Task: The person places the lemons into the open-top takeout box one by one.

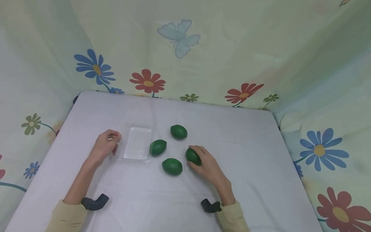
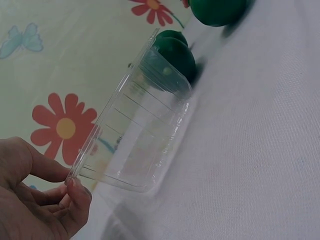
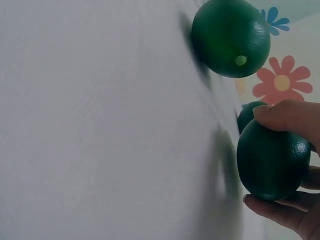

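Note:
My left hand (image 1: 106, 144) pinches the rim of a clear plastic tray (image 1: 138, 144) between thumb and fingertips, at its left side; the left wrist view shows the tray's ribbed wall (image 2: 135, 120) and the pinching fingers (image 2: 77, 195). In my right hand (image 1: 207, 164) is a green lime (image 1: 193, 156), gripped between thumb and fingers; in the right wrist view this lime (image 3: 272, 160) has its shadow on the cloth beside it. One lime (image 1: 158, 147) lies right at the tray's right edge, another (image 1: 172, 166) nearer me, and a third (image 1: 178, 132) farther back.
A white cloth (image 1: 261, 193) covers the table. Behind it and at both sides hangs a curtain (image 1: 208, 64) printed with flowers and a butterfly. Dark wrist-worn devices sit at my left cuff (image 1: 95, 202) and right cuff (image 1: 210, 206).

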Demonstrator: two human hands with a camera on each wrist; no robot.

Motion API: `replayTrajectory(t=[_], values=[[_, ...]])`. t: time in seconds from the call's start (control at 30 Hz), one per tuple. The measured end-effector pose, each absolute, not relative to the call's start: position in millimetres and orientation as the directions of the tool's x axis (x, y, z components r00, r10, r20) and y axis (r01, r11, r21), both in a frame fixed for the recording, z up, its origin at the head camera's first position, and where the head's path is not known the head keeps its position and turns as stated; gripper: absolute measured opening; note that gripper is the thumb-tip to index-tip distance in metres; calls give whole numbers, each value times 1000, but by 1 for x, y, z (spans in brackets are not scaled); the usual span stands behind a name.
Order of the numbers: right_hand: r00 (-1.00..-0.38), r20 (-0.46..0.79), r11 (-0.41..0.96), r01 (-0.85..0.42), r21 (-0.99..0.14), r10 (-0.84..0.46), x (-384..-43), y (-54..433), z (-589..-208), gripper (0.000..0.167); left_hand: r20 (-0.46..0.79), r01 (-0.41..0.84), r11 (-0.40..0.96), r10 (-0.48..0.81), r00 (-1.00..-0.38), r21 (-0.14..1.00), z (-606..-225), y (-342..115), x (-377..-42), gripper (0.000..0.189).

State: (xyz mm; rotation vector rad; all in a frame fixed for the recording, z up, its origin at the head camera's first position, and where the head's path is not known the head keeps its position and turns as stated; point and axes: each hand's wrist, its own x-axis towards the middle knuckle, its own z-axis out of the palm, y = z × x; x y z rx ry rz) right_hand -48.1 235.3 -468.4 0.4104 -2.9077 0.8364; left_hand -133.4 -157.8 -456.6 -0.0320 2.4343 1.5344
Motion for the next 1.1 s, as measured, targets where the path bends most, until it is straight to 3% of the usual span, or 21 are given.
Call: replayTrajectory(t=[0.33,0.73,1.1], values=[[-875,314,771,-476,-423,-368,-56,223,-439,62,-242,-173,410,121,-963,895,-459,-156,-136,39],[-770,384,673,-634,-380,-509,-73,175,-412,62,-236,-172,414,108,-966,894,-458,-153,-138,38],[-756,346,628,-655,-421,-556,-86,123,-412,60,-242,-187,396,93,-966,899,-462,-154,-138,34]])
